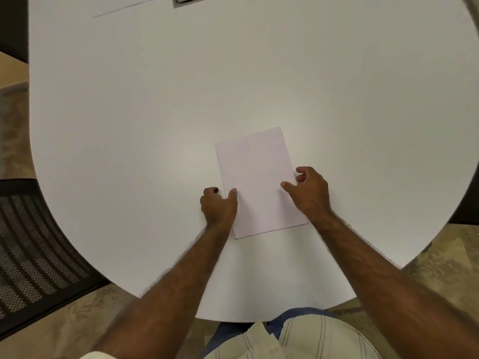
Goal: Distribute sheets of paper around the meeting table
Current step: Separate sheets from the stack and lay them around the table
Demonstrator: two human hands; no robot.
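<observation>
Paper stack: lies flat on the table, just in from the rounded near edge, in front of the person. Long sides run away from the near edge, with the far end turned a little toward the right edge. A thin dark line under the near short side suggests more than one sheet; the count cannot be told.
Placement reason: judged, the stack sits at the near edge so both hands can reach it and free sheets for handing out.
Left hand: rests at the left long side of the stack, near its near-left corner. Thumb tip lies on the top sheet; the fingers are curled under, knuckles on the table beside the paper. Grip state: nothing pinched; the thumb presses only, likely to keep the stack from sliding.
Right hand: sits over the right long side. Thumb tip touches the top sheet; the fingers are bent and spread at the paper's edge. Grip state: fingers apart, not closed on a sheet; whether they have caught the edge cannot be told.
Arms: both forearms are bare and reach forward across the near edge, converging on the stack.
Task status: judged, early; only a faint straight line, perhaps a sheet's edge, shows near the far-left edge.
Chair: mesh back stands off the left edge.
</observation>
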